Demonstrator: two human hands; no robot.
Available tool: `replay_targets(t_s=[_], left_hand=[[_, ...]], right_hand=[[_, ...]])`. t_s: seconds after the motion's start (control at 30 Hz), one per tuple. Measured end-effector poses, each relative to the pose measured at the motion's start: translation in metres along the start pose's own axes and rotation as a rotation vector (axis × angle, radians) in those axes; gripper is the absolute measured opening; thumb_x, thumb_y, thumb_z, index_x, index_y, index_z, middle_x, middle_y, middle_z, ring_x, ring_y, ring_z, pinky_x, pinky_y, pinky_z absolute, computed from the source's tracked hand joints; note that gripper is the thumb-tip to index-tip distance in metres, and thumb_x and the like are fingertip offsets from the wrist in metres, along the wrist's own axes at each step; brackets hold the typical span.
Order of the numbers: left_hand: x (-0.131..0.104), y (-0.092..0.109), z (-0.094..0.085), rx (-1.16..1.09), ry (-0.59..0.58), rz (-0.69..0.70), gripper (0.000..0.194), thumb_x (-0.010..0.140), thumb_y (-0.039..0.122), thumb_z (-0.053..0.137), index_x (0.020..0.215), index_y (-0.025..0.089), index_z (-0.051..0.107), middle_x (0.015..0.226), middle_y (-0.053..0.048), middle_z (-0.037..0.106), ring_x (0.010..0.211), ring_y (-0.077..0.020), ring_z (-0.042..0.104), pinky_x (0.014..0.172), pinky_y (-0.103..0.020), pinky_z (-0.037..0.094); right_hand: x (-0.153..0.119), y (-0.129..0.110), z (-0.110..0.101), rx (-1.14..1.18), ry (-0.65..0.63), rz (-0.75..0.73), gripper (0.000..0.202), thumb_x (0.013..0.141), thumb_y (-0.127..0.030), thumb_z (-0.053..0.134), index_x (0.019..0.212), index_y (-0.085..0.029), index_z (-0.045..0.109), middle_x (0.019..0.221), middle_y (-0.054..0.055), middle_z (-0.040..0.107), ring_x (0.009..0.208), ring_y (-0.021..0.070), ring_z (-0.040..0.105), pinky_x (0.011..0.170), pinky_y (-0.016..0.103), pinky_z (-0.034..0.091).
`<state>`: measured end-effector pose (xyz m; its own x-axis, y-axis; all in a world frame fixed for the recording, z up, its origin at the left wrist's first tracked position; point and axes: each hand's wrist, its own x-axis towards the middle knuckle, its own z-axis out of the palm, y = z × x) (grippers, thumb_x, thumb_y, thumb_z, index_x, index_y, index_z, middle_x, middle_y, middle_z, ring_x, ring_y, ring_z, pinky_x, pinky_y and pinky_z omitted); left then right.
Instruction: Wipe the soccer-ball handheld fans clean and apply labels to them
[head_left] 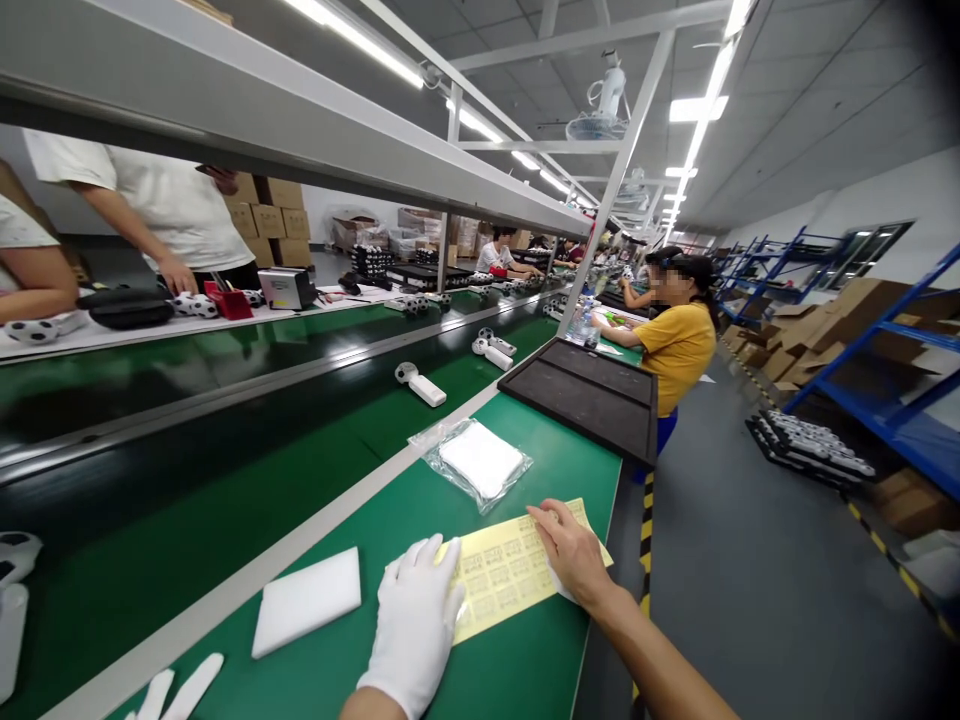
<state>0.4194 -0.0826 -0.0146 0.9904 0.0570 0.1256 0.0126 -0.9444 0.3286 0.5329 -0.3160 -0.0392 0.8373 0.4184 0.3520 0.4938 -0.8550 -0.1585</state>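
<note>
A yellow sheet of printed labels (499,570) lies on the green bench in front of me. My left hand (415,625), in a white glove, rests flat over the sheet's left end with its fingers stretched out. Toward the right end, my bare right hand (574,550) has bent fingers closed at the sheet; its thumb is mostly hidden. A small white piece under that hand is too covered to name. Left of the glove lies a white foam block (307,602). Beyond the sheet is a clear plastic bag (480,460) holding white flat pieces.
A black divided tray (585,390) stands at the bench's far right. Along the left runs a green conveyor (300,480) carrying white handheld items with football-patterned heads (421,384). White strips (191,688) lie at lower left. A co-worker in yellow (679,345) sits beyond the tray.
</note>
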Motion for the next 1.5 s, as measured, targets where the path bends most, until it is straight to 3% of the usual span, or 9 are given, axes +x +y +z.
replay_targets(t_s=[0.3,0.63,0.77,0.9,1.3,1.5], left_hand=[[-0.001,-0.001,0.004,0.009,0.033,0.02,0.042,0.087,0.028,0.039,0.128,0.027,0.048,0.133,-0.005,0.048,0.123,-0.0253,0.039,0.102,-0.045,0.028],[-0.001,0.0,0.005,0.016,0.034,0.017,0.043,0.087,0.028,0.039,0.129,0.026,0.048,0.133,-0.005,0.048,0.123,-0.0252,0.039,0.102,-0.045,0.027],[-0.002,0.0,0.004,0.018,0.027,0.016,0.043,0.087,0.027,0.039,0.129,0.025,0.048,0.133,-0.005,0.048,0.123,-0.0253,0.039,0.103,-0.045,0.027],[-0.001,0.001,0.004,0.018,0.035,0.006,0.043,0.086,0.026,0.04,0.129,0.025,0.048,0.133,-0.005,0.049,0.122,-0.0252,0.039,0.102,-0.045,0.027],[-0.002,0.003,0.002,0.008,0.015,-0.009,0.043,0.087,0.028,0.041,0.13,0.025,0.048,0.134,-0.004,0.048,0.124,-0.0244,0.038,0.104,-0.044,0.026],[-0.001,0.002,0.003,0.002,0.028,-0.002,0.043,0.086,0.027,0.042,0.129,0.024,0.048,0.132,-0.005,0.049,0.123,-0.0242,0.039,0.103,-0.044,0.027]], right_hand=[[-0.006,0.002,0.008,0.008,0.13,-0.043,0.031,0.093,-0.022,0.036,0.112,-0.024,0.06,0.116,0.006,0.057,0.081,0.0168,0.063,0.066,0.027,0.047],[-0.005,0.0,0.008,0.035,0.156,-0.047,0.025,0.092,-0.02,0.038,0.1,-0.021,0.062,0.11,0.005,0.059,0.086,0.0155,0.061,0.073,0.024,0.048],[0.0,-0.002,0.008,-0.012,0.137,-0.018,0.034,0.09,-0.018,0.039,0.12,-0.021,0.053,0.113,0.009,0.056,0.076,0.0164,0.062,0.059,0.025,0.048],[0.001,-0.005,0.008,-0.059,0.105,-0.034,0.036,0.088,-0.015,0.04,0.117,-0.026,0.058,0.109,0.008,0.057,0.062,0.0145,0.059,0.049,0.024,0.043],[-0.009,-0.001,0.012,0.037,0.159,-0.08,0.034,0.09,-0.014,0.038,0.114,-0.023,0.059,0.117,0.007,0.057,0.094,0.0189,0.061,0.074,0.028,0.049],[-0.008,0.0,0.013,0.133,0.191,-0.051,0.028,0.09,-0.02,0.04,0.106,-0.023,0.064,0.112,0.006,0.058,0.084,0.0158,0.062,0.072,0.026,0.05]])
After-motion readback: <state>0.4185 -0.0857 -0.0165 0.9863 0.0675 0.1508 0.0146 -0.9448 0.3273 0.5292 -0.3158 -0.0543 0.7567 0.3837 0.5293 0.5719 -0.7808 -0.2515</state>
